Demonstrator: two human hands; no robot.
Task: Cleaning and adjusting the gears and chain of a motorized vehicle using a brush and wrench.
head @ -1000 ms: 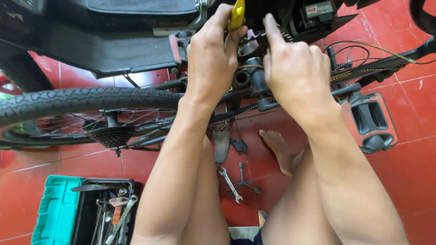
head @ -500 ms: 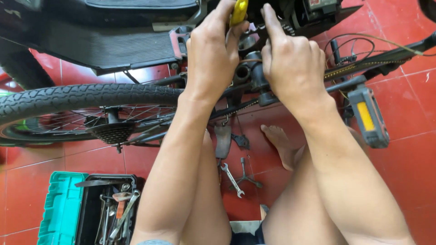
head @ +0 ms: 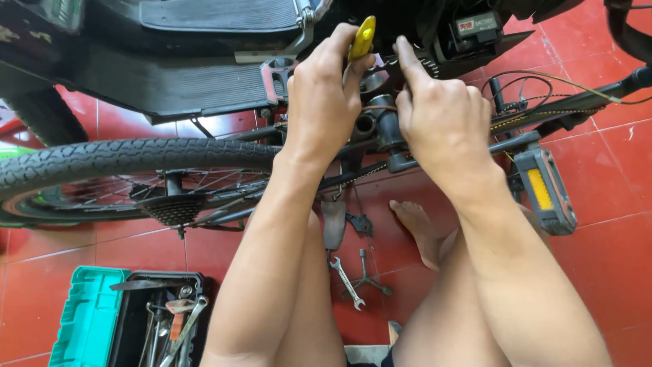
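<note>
While the left hand [head: 326, 95] pinches a yellow-handled tool [head: 363, 37] between thumb and fingers, the right hand [head: 441, 115] presses its forefinger up beside it, fingers half curled on the dark metal fittings [head: 380, 126] at the middle of a bicycle [head: 136, 160] — whether that hand grips anything cannot be told. Tool and fittings sit just above the chain [head: 353, 178], between the two hands. The tool is judged light and stiff, its plastic handle giving a sure hold near the top; the fittings look hard, greasy and likely slippery, best held on their round bodies, not near the chain.

Left of the fittings runs the rear tyre [head: 102, 158] with its toothed cogs [head: 175, 209]; right of them hangs a pedal [head: 545, 190] with a yellow reflector. Below them, on the red tiled floor [head: 611, 272], lie a spanner [head: 346, 282] and a three-armed wrench [head: 367, 275], near a bare foot [head: 415, 228]. Lower left of the fittings stands an open toolbox [head: 88, 319] with a green lid — tools inside. Room is tight: the bicycle frame crowds the hands from above.
</note>
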